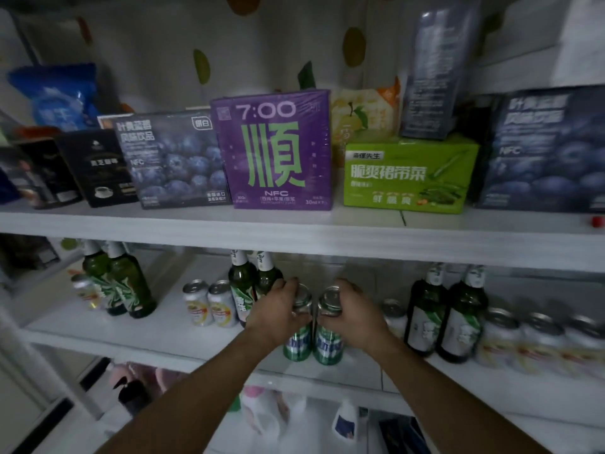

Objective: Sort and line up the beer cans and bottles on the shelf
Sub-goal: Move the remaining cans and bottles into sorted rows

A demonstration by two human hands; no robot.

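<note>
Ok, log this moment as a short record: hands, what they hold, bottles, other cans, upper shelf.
left hand: grips the top of the left green can
right hand: grips the top of the right green can
placement: both upright, side by side, near the front edge of the middle shelf
green bottles: three upright pairs, left, centre, right
pale cans: a pair left of centre, a row at far right
upper shelf: boxes, among them a purple box

dim, flat light; the lower shelf (196, 335) sits shadowed, edges blurred and bowed by the wide lens.
</note>
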